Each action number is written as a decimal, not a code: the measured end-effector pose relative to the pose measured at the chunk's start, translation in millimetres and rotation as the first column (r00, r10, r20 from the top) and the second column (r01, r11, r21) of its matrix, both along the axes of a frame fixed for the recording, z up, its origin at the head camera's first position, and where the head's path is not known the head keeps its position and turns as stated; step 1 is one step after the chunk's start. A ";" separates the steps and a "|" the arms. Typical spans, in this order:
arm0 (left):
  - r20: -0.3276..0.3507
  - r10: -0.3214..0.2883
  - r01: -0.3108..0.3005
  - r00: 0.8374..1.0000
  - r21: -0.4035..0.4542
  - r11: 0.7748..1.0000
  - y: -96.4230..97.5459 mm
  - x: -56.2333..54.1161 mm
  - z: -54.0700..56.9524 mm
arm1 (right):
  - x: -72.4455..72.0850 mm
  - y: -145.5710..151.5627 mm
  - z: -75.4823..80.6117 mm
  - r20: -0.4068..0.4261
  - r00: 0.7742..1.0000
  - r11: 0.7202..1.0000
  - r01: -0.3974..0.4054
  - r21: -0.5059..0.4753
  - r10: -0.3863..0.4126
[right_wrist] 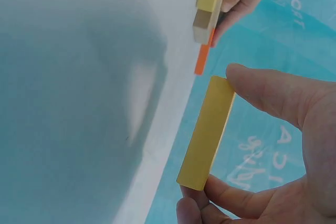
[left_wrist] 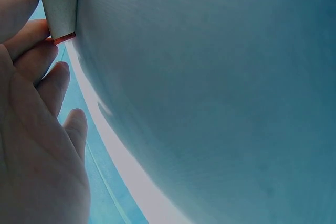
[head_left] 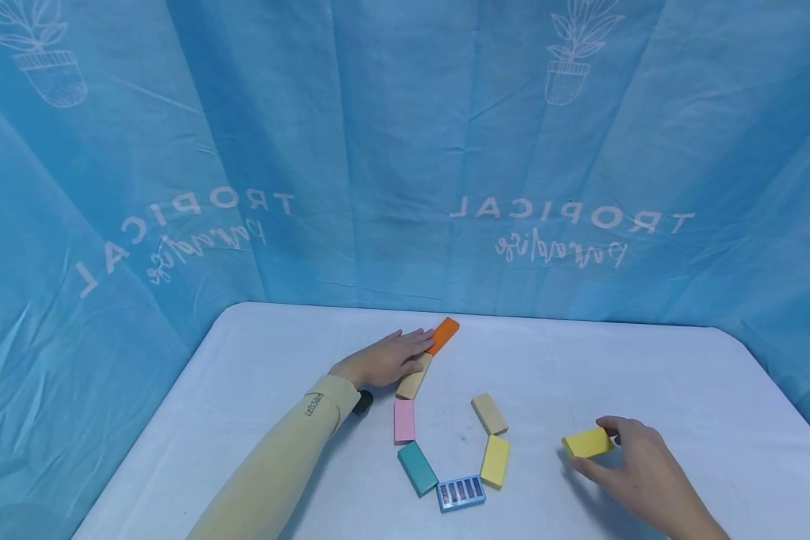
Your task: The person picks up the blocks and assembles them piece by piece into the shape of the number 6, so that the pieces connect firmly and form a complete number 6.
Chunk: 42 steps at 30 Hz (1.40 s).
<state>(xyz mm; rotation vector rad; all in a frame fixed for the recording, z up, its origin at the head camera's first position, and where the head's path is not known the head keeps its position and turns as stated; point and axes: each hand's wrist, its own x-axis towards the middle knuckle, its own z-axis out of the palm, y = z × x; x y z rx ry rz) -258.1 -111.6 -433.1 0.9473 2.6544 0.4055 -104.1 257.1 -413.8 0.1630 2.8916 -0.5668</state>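
My right hand (head_left: 637, 465) holds a yellow block (head_left: 588, 442) above the table, pinched between thumb and fingers at its ends; the right wrist view shows this yellow block (right_wrist: 206, 132) close up. At the far side, my left hand (head_left: 382, 360) reaches in with fairly straight fingers touching the orange block (head_left: 444, 334) and the natural wood block (head_left: 413, 380). Those two lie end to end. A curve of blocks continues towards me: pink (head_left: 404, 421), teal (head_left: 418, 469), a blue patterned one (head_left: 461, 493), another yellow one (head_left: 495, 461) and a second wood block (head_left: 489, 413).
A white table (head_left: 648, 375) carries everything. Blue printed curtains (head_left: 405, 150) hang behind it and at both sides. A dark wrist device (head_left: 362, 403) sits at my left sleeve's cuff, left of the pink block.
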 end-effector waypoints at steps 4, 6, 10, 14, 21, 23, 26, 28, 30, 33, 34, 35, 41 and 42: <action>0.005 0.003 -0.003 1.000 0.010 1.000 0.1 -0.2 0.9 | -2.9 -8.0 3.5 -0.044 0.999 1.000 -0.025 -0.007 0.025; 0.006 0.003 -0.004 1.000 0.014 1.000 0.1 -0.1 1.3 | -4.1 -11.7 5.3 -0.066 0.997 0.999 -0.036 -0.006 0.035; 0.001 0.001 -0.001 1.000 0.009 1.000 -0.3 -0.3 1.1 | -5.5 -19.7 8.2 -0.094 0.995 0.999 -0.044 -0.006 0.043; -0.002 0.004 -0.004 1.000 0.004 1.000 -0.3 -1.1 0.3 | -7.4 -29.4 10.6 -0.104 0.994 0.999 -0.043 -0.006 0.042; -0.004 -0.010 0.010 1.000 0.009 1.000 -0.6 -2.5 -0.1 | -12.4 -44.1 11.0 -0.129 0.989 0.997 -0.071 -0.015 0.069; -0.012 -0.019 0.019 1.000 0.014 1.000 -0.8 -2.8 -0.3 | -13.8 -48.3 11.1 -0.137 0.988 0.996 -0.081 -0.020 0.078; -0.022 -0.031 0.032 0.999 0.021 0.999 -1.1 -3.1 -0.8 | -16.4 -54.2 11.2 -0.151 0.984 0.995 -0.100 -0.022 0.095; -0.021 -0.031 0.032 0.999 0.023 0.999 -1.3 -2.9 -1.0 | -18.5 -57.9 11.3 -0.154 0.982 0.994 -0.110 -0.022 0.106; -0.018 -0.031 0.032 0.999 0.024 0.999 -1.4 -2.5 -0.8 | -20.2 -61.5 11.2 -0.155 0.981 0.993 -0.118 -0.019 0.114; -0.016 -0.031 0.031 0.999 0.019 0.999 -1.4 -1.5 -0.3 | -22.2 -66.8 10.9 -0.158 0.980 0.992 -0.126 -0.018 0.122; -0.017 -0.031 0.031 0.999 0.019 0.999 -1.4 -1.2 -0.1 | -22.5 -68.5 10.6 -0.164 0.979 0.991 -0.129 -0.016 0.125; -0.018 -0.030 0.031 0.999 0.020 0.999 -1.3 -1.0 0.2 | -23.0 -70.4 10.6 -0.170 0.977 0.991 -0.134 -0.017 0.129; -0.019 -0.026 0.026 0.999 0.014 1.000 -1.0 0.1 1.0 | -27.4 -83.4 11.5 -0.197 0.970 0.988 -0.152 -0.020 0.146; -0.020 -0.026 0.027 0.999 0.013 1.000 -1.0 0.2 0.9 | -28.3 -85.8 11.6 -0.196 0.970 0.988 -0.151 -0.022 0.144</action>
